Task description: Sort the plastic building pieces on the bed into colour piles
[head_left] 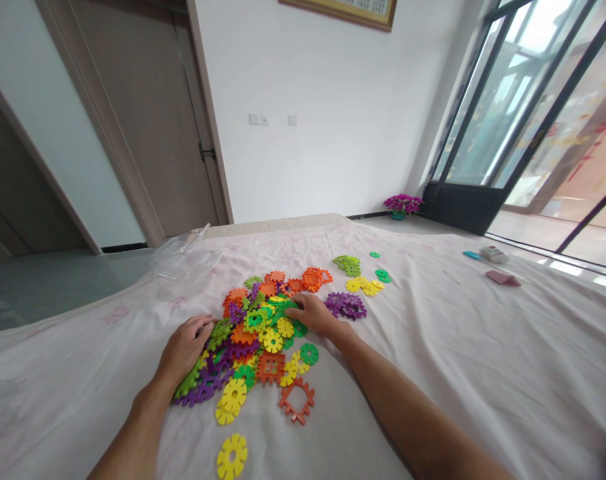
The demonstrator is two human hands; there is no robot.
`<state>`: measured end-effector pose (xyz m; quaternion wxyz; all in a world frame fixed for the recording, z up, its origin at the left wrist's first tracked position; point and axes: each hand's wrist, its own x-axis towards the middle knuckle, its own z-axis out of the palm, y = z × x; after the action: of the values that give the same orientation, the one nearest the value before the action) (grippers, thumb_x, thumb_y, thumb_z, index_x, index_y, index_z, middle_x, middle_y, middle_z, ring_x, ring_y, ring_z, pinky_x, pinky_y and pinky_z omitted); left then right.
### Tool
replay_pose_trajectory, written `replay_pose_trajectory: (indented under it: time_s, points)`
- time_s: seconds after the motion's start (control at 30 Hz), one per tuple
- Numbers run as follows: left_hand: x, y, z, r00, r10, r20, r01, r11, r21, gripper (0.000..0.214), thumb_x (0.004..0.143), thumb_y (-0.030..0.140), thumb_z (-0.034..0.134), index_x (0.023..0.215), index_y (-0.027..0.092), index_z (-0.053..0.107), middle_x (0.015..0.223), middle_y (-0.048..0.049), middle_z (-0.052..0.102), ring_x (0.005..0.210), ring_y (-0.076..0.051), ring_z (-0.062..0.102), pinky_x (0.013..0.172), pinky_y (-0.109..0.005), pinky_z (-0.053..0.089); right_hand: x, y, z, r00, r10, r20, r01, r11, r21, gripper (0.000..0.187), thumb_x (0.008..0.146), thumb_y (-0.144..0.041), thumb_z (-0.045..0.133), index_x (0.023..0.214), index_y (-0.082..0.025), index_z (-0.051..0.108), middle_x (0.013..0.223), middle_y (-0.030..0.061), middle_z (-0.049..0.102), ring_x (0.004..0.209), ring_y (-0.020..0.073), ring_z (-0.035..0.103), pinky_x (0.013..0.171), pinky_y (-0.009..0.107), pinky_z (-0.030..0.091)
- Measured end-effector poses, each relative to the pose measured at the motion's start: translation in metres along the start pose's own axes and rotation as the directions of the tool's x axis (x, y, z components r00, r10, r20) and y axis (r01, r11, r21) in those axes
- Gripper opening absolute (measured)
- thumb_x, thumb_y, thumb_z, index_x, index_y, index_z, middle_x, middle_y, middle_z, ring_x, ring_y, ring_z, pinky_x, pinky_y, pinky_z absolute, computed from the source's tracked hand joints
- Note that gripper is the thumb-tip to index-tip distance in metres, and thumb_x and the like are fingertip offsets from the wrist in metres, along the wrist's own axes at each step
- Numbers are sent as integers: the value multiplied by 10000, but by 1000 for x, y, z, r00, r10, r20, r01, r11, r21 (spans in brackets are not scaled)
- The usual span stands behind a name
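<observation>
A heap of notched plastic building pieces [243, 333] in orange, purple, green and yellow lies on the cloth in front of me. My left hand [187, 348] rests along the heap's left side, fingers loosely bent over light green pieces [219, 334]. From the right, my right hand [311, 313] reaches onto the top of the heap, its fingertips closed at a green notched disc [283, 308]; the grip is partly hidden. Yellow discs [233, 396] and an orange square frame [297, 400] lie at the near edge.
Sorted groups lie beyond: purple pieces [347, 305], orange pieces [313, 279], light green squares [347, 265], yellow discs [365, 287] and green discs [383, 275]. A clear plastic bag [183, 257] sits at the far left. A pink cloth [503, 278] and a white object [493, 254] lie at right.
</observation>
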<state>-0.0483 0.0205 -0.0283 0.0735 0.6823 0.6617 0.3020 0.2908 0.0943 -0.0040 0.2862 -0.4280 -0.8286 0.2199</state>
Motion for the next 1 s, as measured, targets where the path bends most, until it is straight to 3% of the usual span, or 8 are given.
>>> replay_pose_trajectory:
  time_s: [0.27, 0.4, 0.57, 0.73, 1.0]
  points:
    - [0, 2, -1, 1000, -7, 6, 7, 1000, -2, 409, 884, 451, 398, 1021, 230, 713, 1188, -41, 672, 1145, -211, 590, 1032, -325, 413, -1, 1, 2, 998, -25, -54, 22, 999, -49, 99, 793, -262, 675, 819, -172, 643, 771, -4, 588, 709, 127, 519, 636, 221, 358]
    - [0, 3, -1, 1000, -5, 3, 5, 1000, -3, 406, 883, 446, 399, 1014, 228, 716, 1183, -42, 674, 1142, -210, 592, 1032, -323, 414, -2, 3, 5, 993, -48, -107, 46, 999, -24, 294, 768, -243, 693, 1055, -196, 648, 972, 32, 606, 788, 145, 561, 719, 243, 421]
    - [-1, 4, -1, 1000, -9, 6, 9, 1000, -4, 400, 886, 442, 399, 1013, 234, 717, 1188, -38, 674, 1142, -208, 593, 1027, -319, 419, -5, -1, 5, 994, -79, -74, 76, 996, -39, 451, 735, -189, 687, 1177, -218, 606, 1026, 32, 600, 730, 129, 557, 711, 240, 438]
    - [-1, 2, 0, 1000, 2, 6, -2, 1000, -7, 404, 887, 446, 404, 1030, 229, 713, 1193, -42, 672, 1146, -206, 592, 1034, -315, 414, -5, -3, 5, 994, -81, -66, 74, 992, -99, 465, 748, -176, 666, 1207, -209, 598, 1060, 51, 602, 798, 153, 569, 785, 257, 440]
    - [-1, 4, -2, 1000, -4, 7, 4, 1000, -6, 403, 886, 445, 404, 1019, 222, 713, 1197, -43, 672, 1151, -205, 589, 1040, -317, 409, -8, -7, 4, 992, -101, -80, 87, 982, -168, 429, 733, -162, 634, 1156, -232, 625, 980, 33, 587, 826, 156, 563, 756, 239, 439]
